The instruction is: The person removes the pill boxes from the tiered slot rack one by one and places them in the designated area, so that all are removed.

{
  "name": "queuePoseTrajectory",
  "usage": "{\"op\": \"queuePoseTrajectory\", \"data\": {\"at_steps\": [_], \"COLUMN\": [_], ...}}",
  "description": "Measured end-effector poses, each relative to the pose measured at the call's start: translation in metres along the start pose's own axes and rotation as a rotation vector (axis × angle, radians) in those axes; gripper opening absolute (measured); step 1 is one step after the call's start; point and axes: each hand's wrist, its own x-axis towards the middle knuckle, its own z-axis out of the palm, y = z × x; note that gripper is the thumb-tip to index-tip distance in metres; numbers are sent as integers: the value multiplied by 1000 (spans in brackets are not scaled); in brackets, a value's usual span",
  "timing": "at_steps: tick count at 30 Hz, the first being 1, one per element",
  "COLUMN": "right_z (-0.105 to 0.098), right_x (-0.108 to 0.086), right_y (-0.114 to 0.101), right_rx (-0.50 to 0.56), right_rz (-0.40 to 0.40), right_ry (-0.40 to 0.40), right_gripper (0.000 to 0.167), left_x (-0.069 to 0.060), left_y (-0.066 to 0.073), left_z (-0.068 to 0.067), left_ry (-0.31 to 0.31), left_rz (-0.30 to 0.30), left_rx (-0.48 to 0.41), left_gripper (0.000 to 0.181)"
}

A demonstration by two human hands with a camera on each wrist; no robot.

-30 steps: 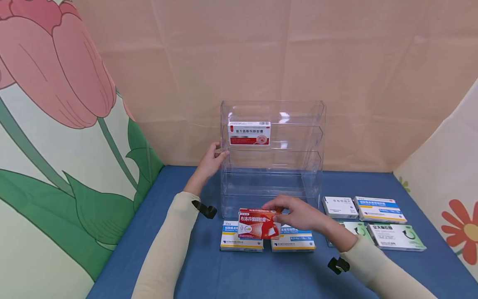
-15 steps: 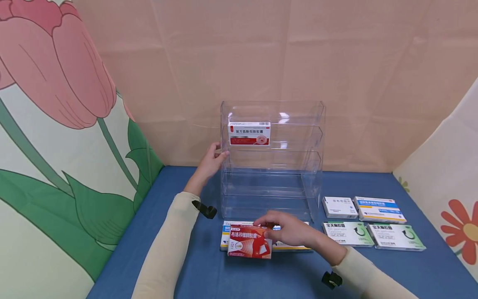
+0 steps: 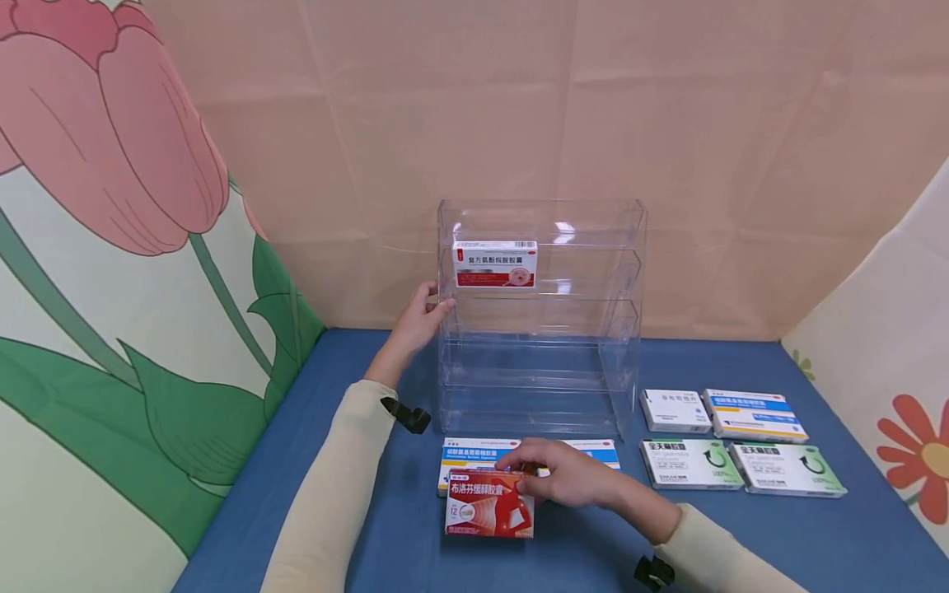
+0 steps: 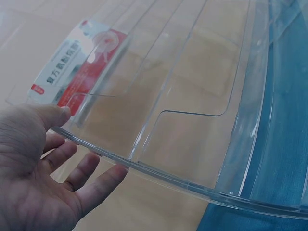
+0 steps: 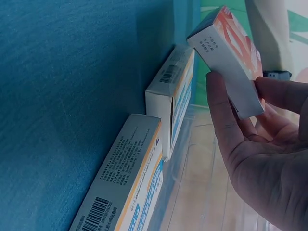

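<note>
My left hand holds the left side of a clear tiered rack. In the left wrist view, the thumb lies above the rack's edge and the fingers below it. Between thumb and fingers, my right hand pinches a red medicine box by its right end. The right wrist view shows this box's white end panel, tilted and off the table. Behind it lie two blue-and-white medicine boxes in front of the rack, partly hidden by the hand and red box.
A white-and-red medicine box stands at the left of an upper tier. On the blue table, right of the rack, lie a small white box, another blue-and-white box and two green-and-white boxes. Printed fabric surrounds the table.
My right hand has drawn the red box toward me and slightly left, away from the rack, uncovering more of the boxes behind. The left hand has stayed put.
</note>
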Motion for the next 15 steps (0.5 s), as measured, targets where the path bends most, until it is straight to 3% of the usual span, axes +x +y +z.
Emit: {"op": "queuePoseTrajectory", "data": {"at_steps": [15], "right_z": [8], "right_x": [-6], "right_y": [4], "right_rx": [23], "right_rz": [37], "right_ry": [-13], "right_gripper": [32], "left_x": [-1], "left_y": [1], "left_z": [0], "left_ry": [3], "left_rz": [2], "left_rx": [-2], "left_gripper": [51]}}
